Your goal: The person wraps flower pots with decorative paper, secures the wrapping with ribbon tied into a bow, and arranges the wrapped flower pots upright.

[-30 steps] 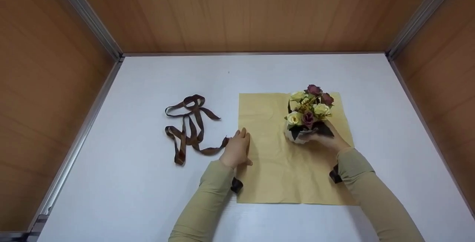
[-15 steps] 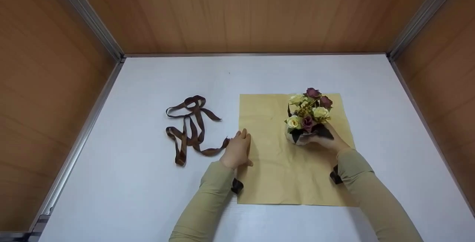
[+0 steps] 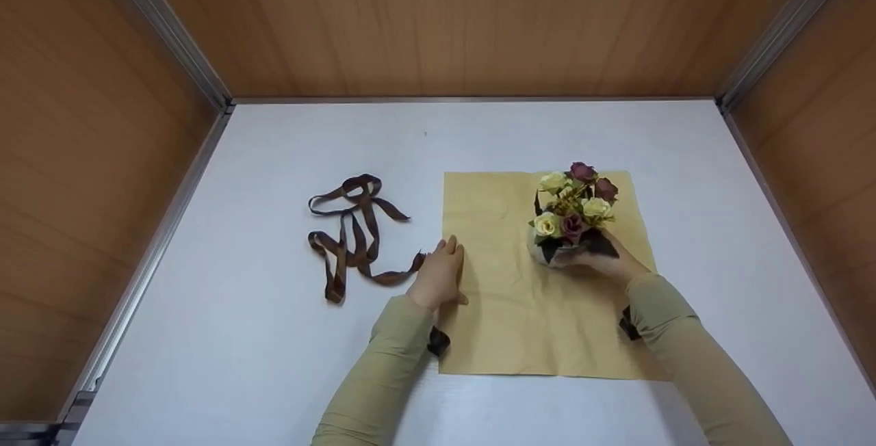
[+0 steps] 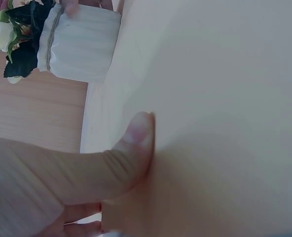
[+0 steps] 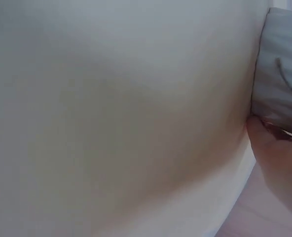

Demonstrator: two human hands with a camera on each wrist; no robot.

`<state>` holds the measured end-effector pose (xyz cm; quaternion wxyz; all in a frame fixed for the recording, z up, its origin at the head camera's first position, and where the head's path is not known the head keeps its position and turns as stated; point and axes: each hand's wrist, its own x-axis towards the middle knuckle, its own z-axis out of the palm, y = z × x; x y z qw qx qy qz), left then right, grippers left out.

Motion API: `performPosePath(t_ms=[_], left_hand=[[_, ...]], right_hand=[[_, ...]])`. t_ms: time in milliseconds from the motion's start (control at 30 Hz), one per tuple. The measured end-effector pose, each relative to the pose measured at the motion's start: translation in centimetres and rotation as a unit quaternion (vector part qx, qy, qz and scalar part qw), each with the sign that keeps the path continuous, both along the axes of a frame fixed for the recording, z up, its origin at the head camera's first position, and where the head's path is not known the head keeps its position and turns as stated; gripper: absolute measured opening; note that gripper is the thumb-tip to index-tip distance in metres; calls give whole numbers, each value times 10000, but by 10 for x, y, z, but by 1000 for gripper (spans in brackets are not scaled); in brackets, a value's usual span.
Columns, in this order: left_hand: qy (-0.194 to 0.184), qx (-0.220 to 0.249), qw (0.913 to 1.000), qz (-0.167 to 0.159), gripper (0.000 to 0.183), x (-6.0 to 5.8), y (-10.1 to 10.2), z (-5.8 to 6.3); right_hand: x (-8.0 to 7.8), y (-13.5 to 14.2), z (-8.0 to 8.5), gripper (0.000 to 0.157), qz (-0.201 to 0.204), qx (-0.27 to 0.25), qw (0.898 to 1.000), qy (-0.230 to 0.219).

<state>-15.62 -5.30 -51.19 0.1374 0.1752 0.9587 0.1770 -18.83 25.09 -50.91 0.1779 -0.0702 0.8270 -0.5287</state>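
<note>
A white pot of yellow and dark purple roses stands upright on the right half of a brown paper sheet. My right hand grips this pot from the near right side; leaves hide part of the fingers. In the right wrist view, the thumb lies against the pot's wall, close to its base. At the sheet's left edge rests my left hand, fingers extended forward. Its thumb lies over the paper in the left wrist view, where the other fingertips are hidden.
A long brown ribbon lies in loose loops left of the sheet, one end right beside the left hand. Wooden panels wall the white table at the back and both sides.
The potted roses have come slightly nearer to me, still in the right hand's grip. The right forearm has shifted a little to the right. My left hand stays at the paper's edge.
</note>
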Motion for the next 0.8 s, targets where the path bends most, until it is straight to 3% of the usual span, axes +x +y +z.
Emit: performPosePath(t_ms=[133, 233, 300, 367, 433, 500, 600, 667, 800], left_hand=[[-46, -4, 10000, 18, 100, -1, 1, 1], [-27, -17, 10000, 20, 99, -1, 1, 1], [-12, -22, 10000, 1, 98, -1, 0, 2], [21, -24, 10000, -20, 98, 0, 0, 3], [19, -21, 10000, -31, 97, -1, -1, 4], [-24, -3, 10000, -12, 97, -1, -1, 5], [-70, 41, 10000, 10, 97, -1, 0, 4], [-81, 61, 9999, 6, 97, -1, 0, 3], [-66, 80, 9999, -13, 97, 0, 0, 1]], right_hand=[[5, 10, 5, 92, 69, 155, 9998, 104], [8, 19, 8, 92, 252, 503, 9970, 530], [9, 23, 9, 85, 417, 986, 9899, 934], [13, 25, 11, 59, 508, 1696, 9762, 1252], [19, 25, 15, 33, 667, 2484, 9564, 1383], [24, 21, 19, 16, 975, 3214, 9285, 1584], [32, 13, 22, 8, 1554, 3934, 8815, 2099], [36, 6, 20, 7, 1930, 4162, 8480, 2652], [41, -6, 12, 12, 2573, 3919, 7925, 3901]])
